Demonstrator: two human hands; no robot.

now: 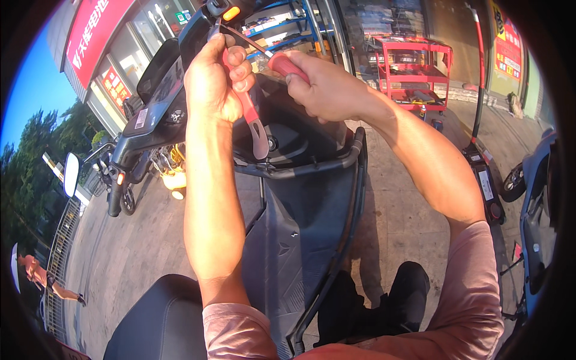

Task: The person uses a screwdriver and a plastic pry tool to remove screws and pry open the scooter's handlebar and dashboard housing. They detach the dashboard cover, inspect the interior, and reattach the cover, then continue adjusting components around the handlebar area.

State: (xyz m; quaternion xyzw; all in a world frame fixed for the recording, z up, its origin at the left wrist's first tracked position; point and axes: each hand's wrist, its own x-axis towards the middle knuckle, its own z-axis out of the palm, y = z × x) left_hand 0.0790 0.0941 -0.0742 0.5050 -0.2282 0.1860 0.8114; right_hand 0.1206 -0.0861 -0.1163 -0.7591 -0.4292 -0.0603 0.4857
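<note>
White characters (93,25) — red shop sign (90,45)

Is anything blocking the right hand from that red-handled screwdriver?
Nothing visible: the right hand is closed around the screwdriver. The left hand and its red pry bar sit close to the screwdriver's far end; whether they touch it, I can't tell.

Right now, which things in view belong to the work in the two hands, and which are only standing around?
Part of the work:
Flat tool, in the left hand
Screwdriver, in the right hand
Scooter, beneath both hands

Standing around, judging by their distance:
Red cart
Blue rack
Yellow object, too unclear to identify
</note>
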